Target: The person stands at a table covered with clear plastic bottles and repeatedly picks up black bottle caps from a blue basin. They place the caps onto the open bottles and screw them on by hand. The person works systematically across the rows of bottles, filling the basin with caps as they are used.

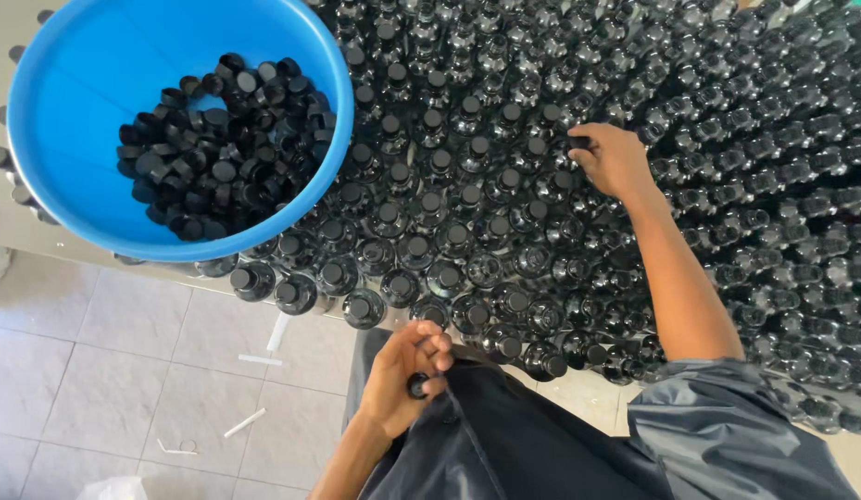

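Note:
Many black bottles (467,199) stand packed together on a table, several with black caps on. My right hand (611,159) reaches out over them and pinches a black cap (578,143) on top of a bottle. Near my lap, at the table's front edge, my left hand (402,375) is closed around a few black caps (418,385). A big blue bowl (69,139) at the left rests on the bottles and holds a heap of loose black caps (222,143).
The table edge (69,245) runs under the bowl. Below it lies a grey tiled floor (106,370) with small white scraps (245,422). My dark apron (504,444) fills the bottom centre.

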